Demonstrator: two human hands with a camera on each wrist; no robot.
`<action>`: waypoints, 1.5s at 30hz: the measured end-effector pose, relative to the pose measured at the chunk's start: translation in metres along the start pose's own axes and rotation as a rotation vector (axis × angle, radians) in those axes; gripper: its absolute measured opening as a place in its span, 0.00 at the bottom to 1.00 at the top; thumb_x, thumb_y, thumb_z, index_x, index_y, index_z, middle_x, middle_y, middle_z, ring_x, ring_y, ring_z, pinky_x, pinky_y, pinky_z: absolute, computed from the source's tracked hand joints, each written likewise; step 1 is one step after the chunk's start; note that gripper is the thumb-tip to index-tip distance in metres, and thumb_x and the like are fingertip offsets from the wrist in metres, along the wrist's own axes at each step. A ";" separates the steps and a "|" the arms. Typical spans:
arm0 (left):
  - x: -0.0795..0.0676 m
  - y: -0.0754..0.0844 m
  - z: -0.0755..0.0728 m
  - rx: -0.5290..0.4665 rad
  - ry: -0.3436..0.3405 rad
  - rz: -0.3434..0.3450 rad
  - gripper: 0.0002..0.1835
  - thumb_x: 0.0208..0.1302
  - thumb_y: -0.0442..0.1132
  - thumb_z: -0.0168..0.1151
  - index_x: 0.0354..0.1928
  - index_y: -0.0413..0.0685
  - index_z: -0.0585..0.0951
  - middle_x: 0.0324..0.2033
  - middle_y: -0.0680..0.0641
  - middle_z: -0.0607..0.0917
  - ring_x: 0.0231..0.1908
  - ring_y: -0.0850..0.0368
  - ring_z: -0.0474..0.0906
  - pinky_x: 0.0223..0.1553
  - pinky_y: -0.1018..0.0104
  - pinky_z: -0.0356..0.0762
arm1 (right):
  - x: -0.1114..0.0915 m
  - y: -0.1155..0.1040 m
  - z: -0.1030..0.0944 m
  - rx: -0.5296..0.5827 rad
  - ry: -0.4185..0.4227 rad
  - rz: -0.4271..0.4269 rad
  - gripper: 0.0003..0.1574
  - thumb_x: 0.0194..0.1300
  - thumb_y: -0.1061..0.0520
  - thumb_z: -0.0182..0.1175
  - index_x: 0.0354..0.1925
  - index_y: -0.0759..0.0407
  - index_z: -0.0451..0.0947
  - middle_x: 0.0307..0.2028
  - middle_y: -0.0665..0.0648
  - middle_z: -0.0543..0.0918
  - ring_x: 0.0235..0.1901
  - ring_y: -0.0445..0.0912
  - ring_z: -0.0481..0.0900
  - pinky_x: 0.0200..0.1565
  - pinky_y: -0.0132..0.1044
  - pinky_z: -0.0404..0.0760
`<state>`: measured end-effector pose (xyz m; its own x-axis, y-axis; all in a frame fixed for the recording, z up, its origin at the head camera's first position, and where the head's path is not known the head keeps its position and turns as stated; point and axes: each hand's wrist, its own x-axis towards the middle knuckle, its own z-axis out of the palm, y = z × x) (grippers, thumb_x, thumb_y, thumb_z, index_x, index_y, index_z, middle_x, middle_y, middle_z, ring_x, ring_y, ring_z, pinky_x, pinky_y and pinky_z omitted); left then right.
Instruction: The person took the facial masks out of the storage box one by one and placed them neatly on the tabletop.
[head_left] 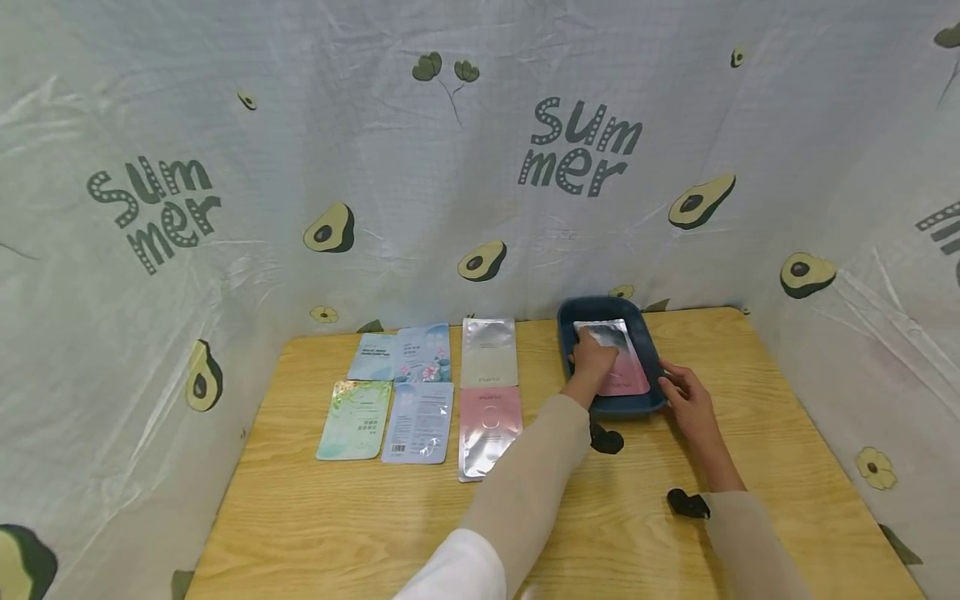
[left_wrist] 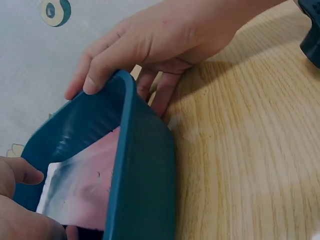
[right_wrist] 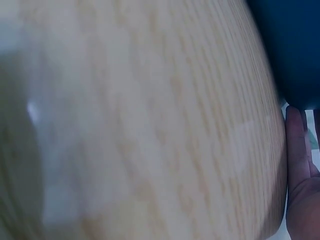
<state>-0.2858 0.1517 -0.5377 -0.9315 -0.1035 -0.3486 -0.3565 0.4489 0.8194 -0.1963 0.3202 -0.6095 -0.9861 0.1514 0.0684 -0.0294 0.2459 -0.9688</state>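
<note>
A deep blue plastic basket [head_left: 647, 333] stands at the back right of the wooden table. Inside it lies a pink and silver sheet mask packet [head_left: 628, 379]. My left hand [head_left: 594, 360] reaches into the basket and grips this packet near its left side; in the left wrist view, the fingers lie around its pale edge. My right hand [head_left: 688, 402] holds the basket's right side, with some fingers hooked over the rim and others along the outer wall. The right wrist view catches only part of that hand [right_wrist: 302, 175], below the blue wall.
Left of the basket lie a silver packet [head_left: 489, 354], a pink packet [head_left: 491, 421], a lilac packet [head_left: 417, 423], a green packet [head_left: 354, 421] and two overlapping blue packets [head_left: 423, 350]. A patterned curtain [head_left: 405, 167] hangs behind and along both sides of the table [head_left: 300, 517].
</note>
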 end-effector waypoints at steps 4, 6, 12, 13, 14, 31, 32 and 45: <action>0.004 -0.007 0.004 0.025 0.004 0.065 0.39 0.62 0.35 0.68 0.74 0.44 0.65 0.64 0.39 0.77 0.68 0.41 0.68 0.71 0.50 0.60 | -0.001 0.000 0.001 0.030 -0.003 0.016 0.31 0.79 0.52 0.53 0.74 0.61 0.65 0.58 0.63 0.74 0.49 0.31 0.76 0.39 0.27 0.83; 0.004 -0.011 0.005 -0.020 0.015 0.105 0.38 0.61 0.30 0.67 0.74 0.45 0.65 0.61 0.38 0.79 0.63 0.43 0.73 0.67 0.52 0.66 | -0.001 -0.001 0.002 0.027 -0.004 0.021 0.31 0.80 0.53 0.52 0.74 0.61 0.64 0.60 0.67 0.73 0.49 0.30 0.75 0.39 0.26 0.83; -0.001 -0.021 0.002 -0.160 0.054 0.166 0.43 0.59 0.18 0.57 0.76 0.50 0.63 0.58 0.38 0.82 0.47 0.48 0.77 0.45 0.56 0.75 | -0.009 -0.022 0.002 0.022 -0.014 0.014 0.30 0.80 0.56 0.52 0.73 0.67 0.64 0.63 0.76 0.70 0.49 0.30 0.74 0.39 0.23 0.81; -0.001 -0.022 0.002 -0.167 0.056 0.173 0.42 0.60 0.18 0.56 0.76 0.51 0.63 0.58 0.39 0.81 0.48 0.50 0.76 0.46 0.58 0.74 | -0.010 -0.026 0.003 0.022 -0.014 0.014 0.30 0.80 0.56 0.52 0.72 0.68 0.64 0.63 0.76 0.70 0.48 0.31 0.74 0.39 0.24 0.81; -0.002 -0.022 0.001 -0.177 0.052 0.178 0.42 0.60 0.18 0.55 0.76 0.52 0.64 0.59 0.41 0.81 0.49 0.51 0.76 0.46 0.59 0.74 | -0.011 -0.028 0.003 0.018 -0.015 0.012 0.30 0.79 0.56 0.52 0.72 0.68 0.64 0.63 0.77 0.70 0.48 0.31 0.74 0.39 0.24 0.82; -0.009 -0.023 -0.011 -0.346 -0.118 0.265 0.37 0.68 0.23 0.59 0.76 0.57 0.68 0.64 0.43 0.79 0.50 0.51 0.83 0.26 0.68 0.75 | -0.004 -0.002 0.003 -0.004 0.005 -0.019 0.31 0.80 0.51 0.52 0.74 0.62 0.65 0.63 0.74 0.72 0.50 0.34 0.75 0.41 0.22 0.80; -0.009 -0.024 -0.011 -0.371 -0.145 0.265 0.36 0.70 0.25 0.59 0.76 0.58 0.68 0.64 0.42 0.80 0.47 0.50 0.85 0.26 0.67 0.78 | -0.004 -0.002 0.003 0.005 0.005 -0.020 0.31 0.80 0.51 0.52 0.74 0.62 0.65 0.63 0.74 0.71 0.50 0.34 0.76 0.41 0.22 0.80; 0.002 -0.024 -0.032 -0.441 -0.510 0.259 0.40 0.68 0.23 0.61 0.78 0.59 0.64 0.67 0.37 0.75 0.51 0.39 0.84 0.46 0.35 0.81 | -0.002 0.003 0.003 0.048 0.008 -0.044 0.30 0.79 0.52 0.53 0.72 0.64 0.66 0.61 0.74 0.71 0.49 0.34 0.77 0.39 0.25 0.83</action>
<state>-0.2812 0.1121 -0.5431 -0.8791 0.4332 -0.1988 -0.2246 -0.0086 0.9744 -0.1950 0.3177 -0.6134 -0.9823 0.1495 0.1128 -0.0806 0.2059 -0.9752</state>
